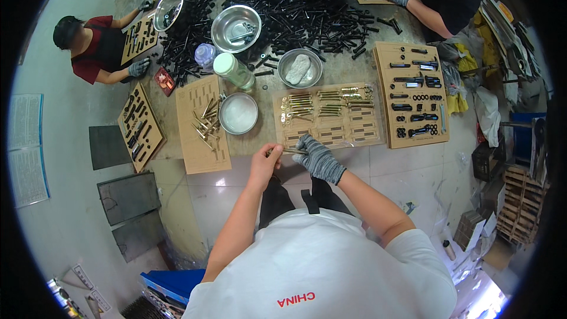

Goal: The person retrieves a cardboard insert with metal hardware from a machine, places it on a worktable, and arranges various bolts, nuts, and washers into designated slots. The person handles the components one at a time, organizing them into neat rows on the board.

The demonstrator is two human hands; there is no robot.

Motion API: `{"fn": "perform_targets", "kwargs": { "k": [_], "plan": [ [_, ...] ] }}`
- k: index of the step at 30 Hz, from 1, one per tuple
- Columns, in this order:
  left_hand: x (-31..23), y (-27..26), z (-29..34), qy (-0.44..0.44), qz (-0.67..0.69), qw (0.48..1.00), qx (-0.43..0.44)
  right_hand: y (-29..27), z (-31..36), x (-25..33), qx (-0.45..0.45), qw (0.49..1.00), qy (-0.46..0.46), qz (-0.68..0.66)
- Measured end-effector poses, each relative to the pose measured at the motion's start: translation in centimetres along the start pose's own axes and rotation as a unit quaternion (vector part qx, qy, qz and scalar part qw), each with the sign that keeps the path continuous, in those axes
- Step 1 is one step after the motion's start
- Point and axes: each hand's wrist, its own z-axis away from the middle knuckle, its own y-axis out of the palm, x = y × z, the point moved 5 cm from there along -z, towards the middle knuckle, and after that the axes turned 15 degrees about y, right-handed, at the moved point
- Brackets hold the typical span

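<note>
Golden bolt (293, 151) | is being held at printed board's (331, 134) near edge | bare left hand (264, 165) is pinching one end | gloved right hand (320, 159), the other

We list one free lane: bare bench (253, 143) between cardboard sheet (207, 162) and bolt card (309, 125). We note obstacles beyond: white-filled bowl (238, 133), green bottle (234, 71).

I'm in a workshop, plainly: black bolts (295, 26) heap the tabletop (266, 103) beyond the gloved right hand (320, 160), with a fastener-covered board (390, 53) to its right and a gloved co-worker (97, 47) far left.
</note>
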Motion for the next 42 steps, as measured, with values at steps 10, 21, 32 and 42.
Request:
{"fn": "perform_targets", "kwargs": {
  "k": [10, 21, 32, 42],
  "plan": [
    [0.0, 0.3, 0.2, -0.014, -0.017, 1.0, 0.003, 0.1, 0.3, 0.0, 0.168, 0.979, 0.111, 0.026],
    [1.6, 1.2, 0.5, -0.091, 0.051, 0.994, -0.025, -7.1, -2.5, -5.7, -0.171, 0.883, -0.053, 0.434],
    [1.6, 2.5, 1.4, -0.14, 0.256, 0.956, 0.006, -17.5, -9.5, -12.2, -0.146, 0.867, 0.17, 0.445],
    [1.9, 2.4, 0.4, -0.098, 0.148, 0.984, 0.005, -16.9, -6.2, -12.9, -0.251, 0.911, 0.165, 0.283]
  ]
}}
